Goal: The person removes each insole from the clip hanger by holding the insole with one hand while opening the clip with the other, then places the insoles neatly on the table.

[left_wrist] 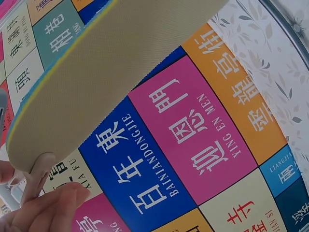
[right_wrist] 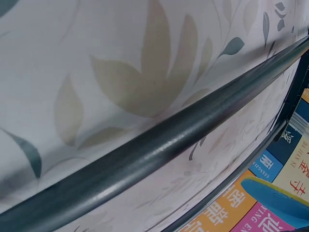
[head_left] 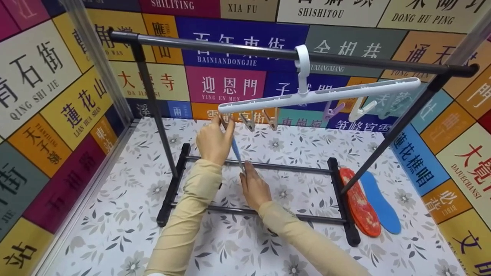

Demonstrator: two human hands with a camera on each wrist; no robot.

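A white clip hanger [head_left: 264, 102] hangs by its hook from the rack's top bar, its left end lower. At that end my left hand [head_left: 213, 141] pinches a pale clip [left_wrist: 42, 169], whose tip lies against one end of an insole [left_wrist: 96, 82]. The insole shows a beige face and a blue and yellow edge; in the head view it appears edge-on. My right hand [head_left: 255, 188] holds the insole's lower end between thumb and fingers. Only a blue part of the insole [right_wrist: 282, 200] shows in the right wrist view, with the right hand out of sight.
Beige clips [head_left: 273, 119], a purple clip [head_left: 333, 111] and a white clip [head_left: 361, 111] hang along the hanger. The black rack [head_left: 153, 99] stands on a flower-patterned surface. Right of its base lie a red insole [head_left: 358, 203] and a blue insole [head_left: 381, 203].
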